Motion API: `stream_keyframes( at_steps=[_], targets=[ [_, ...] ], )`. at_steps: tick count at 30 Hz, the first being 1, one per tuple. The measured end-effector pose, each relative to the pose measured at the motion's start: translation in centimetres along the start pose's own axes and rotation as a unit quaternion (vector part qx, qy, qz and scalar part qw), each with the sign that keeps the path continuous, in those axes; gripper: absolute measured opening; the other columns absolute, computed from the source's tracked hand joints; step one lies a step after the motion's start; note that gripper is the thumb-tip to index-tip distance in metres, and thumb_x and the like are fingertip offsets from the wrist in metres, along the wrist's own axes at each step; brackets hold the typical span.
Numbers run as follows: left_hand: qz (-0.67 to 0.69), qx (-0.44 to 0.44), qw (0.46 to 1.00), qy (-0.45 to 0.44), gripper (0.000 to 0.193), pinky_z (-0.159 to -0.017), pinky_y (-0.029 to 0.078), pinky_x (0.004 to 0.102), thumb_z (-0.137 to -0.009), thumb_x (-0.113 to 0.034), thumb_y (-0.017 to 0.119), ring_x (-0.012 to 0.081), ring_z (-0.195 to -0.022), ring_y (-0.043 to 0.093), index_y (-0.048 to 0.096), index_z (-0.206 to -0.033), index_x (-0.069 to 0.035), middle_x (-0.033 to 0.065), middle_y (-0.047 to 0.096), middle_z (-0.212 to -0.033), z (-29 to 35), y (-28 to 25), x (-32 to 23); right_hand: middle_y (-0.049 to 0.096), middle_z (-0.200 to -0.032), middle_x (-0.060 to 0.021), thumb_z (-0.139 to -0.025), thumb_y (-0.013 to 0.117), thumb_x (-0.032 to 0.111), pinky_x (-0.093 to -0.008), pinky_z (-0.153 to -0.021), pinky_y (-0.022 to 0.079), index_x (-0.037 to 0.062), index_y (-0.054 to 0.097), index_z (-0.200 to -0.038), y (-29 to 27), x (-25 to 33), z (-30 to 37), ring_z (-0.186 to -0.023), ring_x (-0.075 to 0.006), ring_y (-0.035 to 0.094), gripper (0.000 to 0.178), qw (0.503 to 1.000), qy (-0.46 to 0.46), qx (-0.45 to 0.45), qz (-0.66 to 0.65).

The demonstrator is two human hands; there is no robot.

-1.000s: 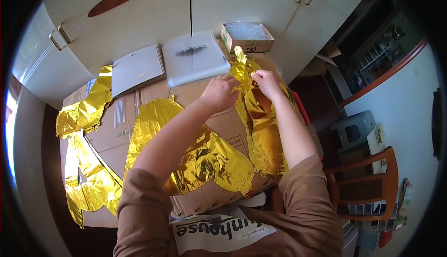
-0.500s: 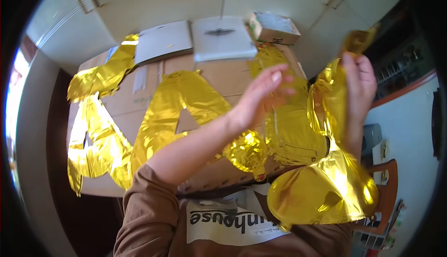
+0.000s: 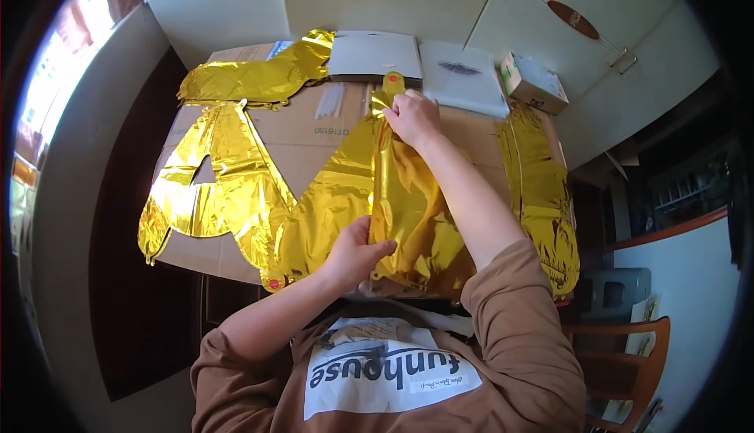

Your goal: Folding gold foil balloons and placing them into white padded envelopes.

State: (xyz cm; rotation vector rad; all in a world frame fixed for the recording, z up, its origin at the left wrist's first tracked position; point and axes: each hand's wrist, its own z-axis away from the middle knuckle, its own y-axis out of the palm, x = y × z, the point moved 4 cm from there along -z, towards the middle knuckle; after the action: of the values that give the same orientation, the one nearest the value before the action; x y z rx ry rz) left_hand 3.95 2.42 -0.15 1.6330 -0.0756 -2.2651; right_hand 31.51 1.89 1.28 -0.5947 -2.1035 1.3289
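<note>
A shiny gold foil balloon (image 3: 412, 197), flat and creased, hangs lengthwise between my hands over the middle of the cardboard-covered table. My right hand (image 3: 412, 115) pinches its far end, just below a tab with a red dot. Around its near left edge is my left hand (image 3: 353, 254), thumb lying over the foil and the other fingers partly hidden. Beneath it and to the left spreads another flat gold balloon (image 3: 326, 233). Further left lies an A-shaped gold balloon (image 3: 236, 174) with a triangular hole.
At the far left lies one more gold balloon (image 3: 255, 78); a long wrinkled one (image 3: 538, 197) covers the right side. Along the back stand a white flat box (image 3: 375, 54), a pale packet (image 3: 463, 80) and a small box (image 3: 534, 84). A wooden chair (image 3: 620, 327) stands at right.
The gold balloon came from the right to the middle, over the table. My left hand, open in the air before, moved down to its near edge. The view shifted too.
</note>
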Motion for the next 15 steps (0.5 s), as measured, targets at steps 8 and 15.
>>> stream_keyframes(
  at_steps=[8,15],
  targets=[
    [-0.532,-0.030,0.842,0.083,0.069,-0.078,0.056,0.0475,-0.084,-0.031,0.078,0.0399,-0.082,0.069,0.051,-0.140,-0.002,0.0120,0.070,-0.099,5.0,-2.3,-4.4,0.070,-0.105,-0.0063,-0.091,0.071,0.038,-0.0443,-0.096,0.048,0.0115,0.073,-0.093,1.0,-2.0,0.9,-0.105,-0.0308,0.063,0.027,0.991,-0.103,-0.034,-0.082],
    [-0.612,-0.050,0.722,0.319,0.066,-0.113,0.036,0.0565,-0.083,-0.037,0.078,0.0428,-0.139,0.043,0.058,-0.138,-0.007,0.0197,0.049,-0.148,2.4,-5.4,-1.8,0.064,-0.136,-0.0110,-0.096,0.063,0.037,-0.0470,-0.113,0.038,0.0112,0.069,-0.121,1.3,-4.0,1.9,-0.131,-0.0326,0.054,0.036,0.994,-0.105,0.009,0.027]
  ],
)
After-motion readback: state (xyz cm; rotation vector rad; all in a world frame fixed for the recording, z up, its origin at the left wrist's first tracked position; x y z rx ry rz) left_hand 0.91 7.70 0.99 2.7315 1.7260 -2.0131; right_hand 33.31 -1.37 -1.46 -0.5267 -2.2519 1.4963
